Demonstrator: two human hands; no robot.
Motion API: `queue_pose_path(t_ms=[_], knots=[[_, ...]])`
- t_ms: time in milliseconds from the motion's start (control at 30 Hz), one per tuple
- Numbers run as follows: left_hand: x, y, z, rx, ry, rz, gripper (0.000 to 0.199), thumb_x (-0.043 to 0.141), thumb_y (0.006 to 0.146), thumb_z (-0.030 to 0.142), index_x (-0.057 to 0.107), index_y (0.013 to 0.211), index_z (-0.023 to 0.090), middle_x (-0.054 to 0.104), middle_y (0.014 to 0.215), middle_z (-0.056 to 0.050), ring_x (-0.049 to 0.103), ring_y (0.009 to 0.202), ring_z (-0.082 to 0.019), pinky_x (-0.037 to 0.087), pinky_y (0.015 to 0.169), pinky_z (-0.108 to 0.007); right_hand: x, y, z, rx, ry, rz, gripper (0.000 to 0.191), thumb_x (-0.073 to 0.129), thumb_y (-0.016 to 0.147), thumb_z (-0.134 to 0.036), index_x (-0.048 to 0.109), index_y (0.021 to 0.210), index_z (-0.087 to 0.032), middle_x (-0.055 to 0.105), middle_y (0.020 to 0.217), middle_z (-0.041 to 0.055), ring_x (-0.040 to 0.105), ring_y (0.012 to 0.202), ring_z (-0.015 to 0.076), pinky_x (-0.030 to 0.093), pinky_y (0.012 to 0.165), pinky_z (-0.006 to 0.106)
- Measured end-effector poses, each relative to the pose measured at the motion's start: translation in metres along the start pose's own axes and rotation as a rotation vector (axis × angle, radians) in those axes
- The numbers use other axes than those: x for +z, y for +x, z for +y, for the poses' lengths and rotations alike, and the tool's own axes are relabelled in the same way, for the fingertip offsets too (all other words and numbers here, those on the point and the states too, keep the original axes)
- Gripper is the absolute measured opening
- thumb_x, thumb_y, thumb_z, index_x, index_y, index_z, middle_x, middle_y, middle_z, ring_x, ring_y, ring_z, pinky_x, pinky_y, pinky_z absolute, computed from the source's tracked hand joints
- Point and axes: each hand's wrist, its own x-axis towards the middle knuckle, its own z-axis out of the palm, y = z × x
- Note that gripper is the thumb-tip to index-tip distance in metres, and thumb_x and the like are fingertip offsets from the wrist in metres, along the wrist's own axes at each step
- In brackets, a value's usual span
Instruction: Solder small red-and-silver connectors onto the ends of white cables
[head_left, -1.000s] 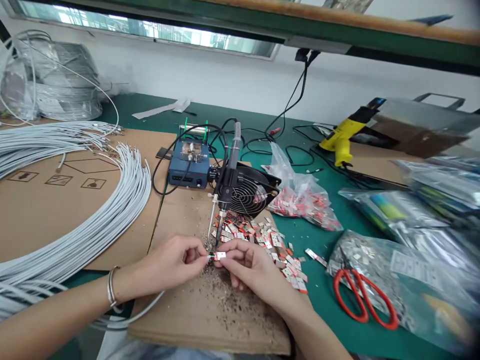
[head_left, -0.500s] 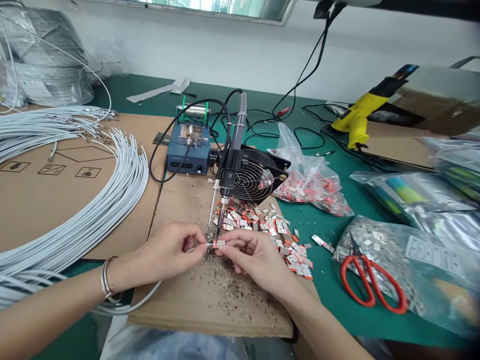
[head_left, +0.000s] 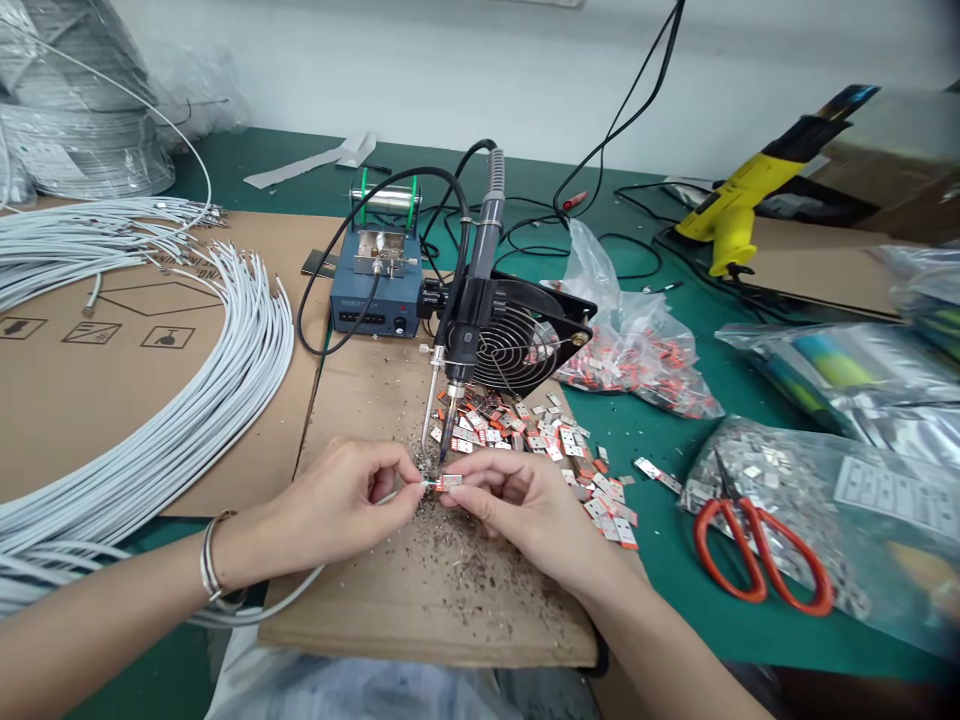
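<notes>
My left hand (head_left: 360,495) pinches the end of a white cable (head_left: 296,597) between thumb and forefinger. Between thumb and fingers of my right hand (head_left: 521,500) is a small USB connector (head_left: 451,482), silver with an orange-red part. The cable's thin wires meet the connector's left end, just under the tip of a clamped soldering iron (head_left: 450,425). Whether the tip touches the joint I cannot tell. Beside the iron a thin metal feed tube (head_left: 430,395) points down at the same spot. Behind my right hand lies a pile of loose connectors (head_left: 555,440).
A blue solder feeder (head_left: 375,290) and a black fan (head_left: 517,345) stand behind. Bundled white cables (head_left: 247,370) lie left. Toward the right are red-handled scissors (head_left: 757,545), plastic bags of parts (head_left: 645,360) and a yellow heat gun (head_left: 731,215). Dark crumbs dot the cardboard (head_left: 375,600).
The view has tilted down and shifted slightly. Both hands keep their pinch on the cable and connector, which now sit a little below the iron's tip.
</notes>
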Motion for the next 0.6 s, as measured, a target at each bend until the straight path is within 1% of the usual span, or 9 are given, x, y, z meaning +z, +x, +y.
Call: queue_pose_path(t_ms=[133, 267, 467, 600], knots=[[0.0000, -0.0002, 0.0002, 0.006, 0.017, -0.008, 0.017, 0.049, 0.083, 0.026, 0.062, 0.076, 0.017, 0.041, 0.052, 0.006, 0.036, 0.049, -0.007, 0.026, 0.046, -0.018, -0.0007, 0.0005, 0.0015, -0.028, 0.018, -0.018, 0.015, 0.070, 0.067, -0.025, 0.067, 0.078, -0.016, 0.067, 0.062, 0.0028, 0.054, 0.048, 0.0094, 0.037, 0.042, 0.019], [0.0006, 0.0004, 0.0004, 0.005, 0.008, -0.017, 0.019, 0.049, 0.083, 0.028, 0.062, 0.076, 0.016, 0.041, 0.051, 0.005, 0.036, 0.048, -0.007, 0.025, 0.045, -0.019, -0.0011, 0.0010, 0.0049, -0.050, 0.018, -0.010, 0.013, 0.071, 0.067, -0.025, 0.069, 0.077, -0.018, 0.068, 0.064, 0.0031, 0.061, 0.057, 0.0124, 0.045, 0.052, 0.021], [0.0002, 0.0013, 0.0021, -0.024, -0.004, -0.020, 0.020, 0.049, 0.082, 0.028, 0.061, 0.073, 0.015, 0.041, 0.051, 0.005, 0.036, 0.048, -0.007, 0.026, 0.045, -0.019, -0.0009, 0.0001, 0.0081, -0.068, -0.015, 0.007, 0.013, 0.070, 0.067, -0.026, 0.069, 0.078, -0.019, 0.069, 0.065, 0.0034, 0.063, 0.058, 0.0147, 0.046, 0.053, 0.023], [0.0004, 0.0008, 0.0023, -0.028, 0.001, -0.028, 0.017, 0.049, 0.081, 0.025, 0.061, 0.074, 0.014, 0.041, 0.052, 0.005, 0.036, 0.048, -0.007, 0.025, 0.045, -0.018, 0.0006, -0.0005, 0.0069, -0.034, -0.057, 0.005, 0.016, 0.069, 0.065, -0.027, 0.068, 0.078, -0.018, 0.069, 0.065, 0.0040, 0.063, 0.058, 0.0145, 0.045, 0.053, 0.023]])
